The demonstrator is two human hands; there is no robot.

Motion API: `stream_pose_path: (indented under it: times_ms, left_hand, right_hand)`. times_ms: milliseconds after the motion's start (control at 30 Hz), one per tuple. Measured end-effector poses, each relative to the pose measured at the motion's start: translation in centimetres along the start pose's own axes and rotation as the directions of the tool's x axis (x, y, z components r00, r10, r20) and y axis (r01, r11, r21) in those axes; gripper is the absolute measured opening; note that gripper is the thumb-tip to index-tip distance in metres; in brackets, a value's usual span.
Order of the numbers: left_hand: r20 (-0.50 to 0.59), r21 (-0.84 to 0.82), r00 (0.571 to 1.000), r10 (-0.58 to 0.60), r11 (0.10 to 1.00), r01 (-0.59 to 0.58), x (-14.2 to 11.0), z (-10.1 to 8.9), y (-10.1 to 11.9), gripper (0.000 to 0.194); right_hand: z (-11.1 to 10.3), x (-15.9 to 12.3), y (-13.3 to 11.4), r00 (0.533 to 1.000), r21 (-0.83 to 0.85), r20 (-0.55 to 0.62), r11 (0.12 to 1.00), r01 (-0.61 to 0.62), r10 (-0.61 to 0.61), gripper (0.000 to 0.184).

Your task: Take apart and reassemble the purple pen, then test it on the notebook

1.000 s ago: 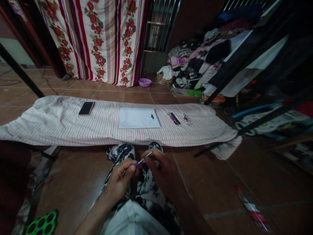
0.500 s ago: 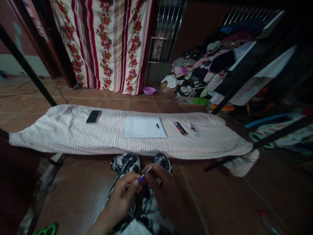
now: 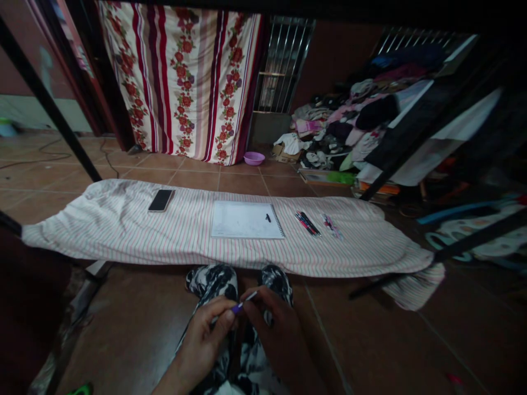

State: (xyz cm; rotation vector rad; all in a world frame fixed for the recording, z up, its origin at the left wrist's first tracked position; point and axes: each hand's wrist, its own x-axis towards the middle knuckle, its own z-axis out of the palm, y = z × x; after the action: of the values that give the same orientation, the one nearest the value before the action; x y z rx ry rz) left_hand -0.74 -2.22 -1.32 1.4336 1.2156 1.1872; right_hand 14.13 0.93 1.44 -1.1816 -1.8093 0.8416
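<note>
Above my lap, my left hand [image 3: 209, 329] is closed in a pinch on a slim purple and white pen-like piece [image 3: 236, 308]. My right hand [image 3: 275, 321] meets it from the other side, its fingertips closed around the thin white part [image 3: 250, 297]. Whether the purple and white parts are joined cannot be made out, and my fingers hide much of both. Beyond my knees, a spiral notebook [image 3: 241, 220] lies on the striped cloth [image 3: 181, 241], with a small black piece [image 3: 268, 218] on its page. Several pens [image 3: 307, 224] lie to its right.
A phone [image 3: 161, 201] rests on the cloth at the left. Right of the pens lie small pinkish items [image 3: 330, 225], too small to name. Dark metal bars [image 3: 61, 104] flank the cloth. Behind are a purple basin [image 3: 254, 158], a floral curtain [image 3: 197, 82] and heaped clothes [image 3: 337, 118].
The whole scene sits slightly lower and to the right in the picture, as the camera has tilted. Both hands keep nearly the same hold on the purple and white piece.
</note>
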Motion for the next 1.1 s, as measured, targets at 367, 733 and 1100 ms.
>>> stream_pose_path:
  times_ms: [367, 733, 1100]
  left_hand:
    - [-0.039, 0.012, 0.999, 0.009, 1.000, -0.008, -0.1, 0.1, -0.3, 0.023]
    - [-0.077, 0.018, 0.997, 0.025, 1.000, -0.023, 0.0, 0.5, -0.7, 0.019]
    - [-0.069, -0.008, 0.997, 0.018, 1.000, -0.019, 0.3, 0.4, -0.3, 0.017]
  right_hand:
    - [-0.1, -0.1, 0.3, 1.000, 0.007, -0.001, 1.000, 0.013, -0.013, 0.012]
    - [0.1, -0.6, 0.9, 0.999, -0.006, -0.023, 1.000, 0.024, -0.024, 0.012]
    - [0.0, -0.5, 0.5, 0.998, 0.054, -0.054, 0.998, 0.032, -0.029, 0.012]
